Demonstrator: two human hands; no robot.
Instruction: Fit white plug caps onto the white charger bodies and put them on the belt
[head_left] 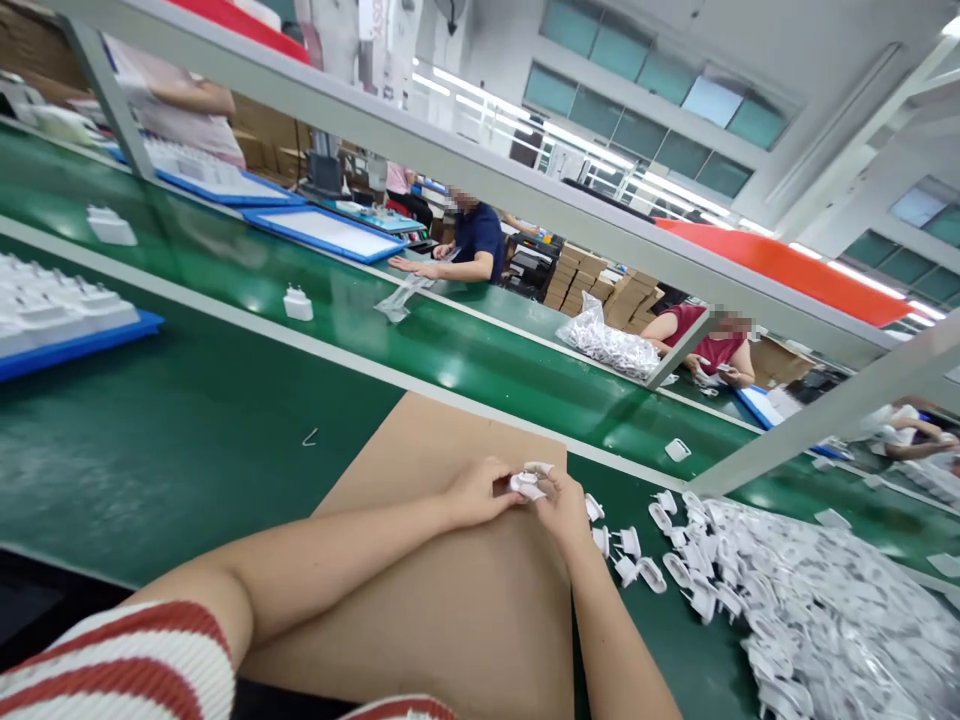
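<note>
Above a brown cardboard sheet (pixel 450 600), my two hands meet around a small white plastic plug part (pixel 527 485). My left hand (pixel 480 490) pinches it from the left. From the right, the fingers of my right hand (pixel 562 505) close on the same part; white covers show on some fingertips. Just right of my right hand lie several loose white plug parts (pixel 628 545) with pins, on the green table. Farther right they run into a big heap, partly in a clear plastic bag (pixel 847 590).
A blue tray (pixel 82 345) of white plugs stands at the left. Beyond a pale rail (pixel 330 362), a green conveyor belt (pixel 465 365) carries a few white adapters (pixel 298 303). A slanted post (pixel 825 405) rises at the right. Co-workers sit across the belt.
</note>
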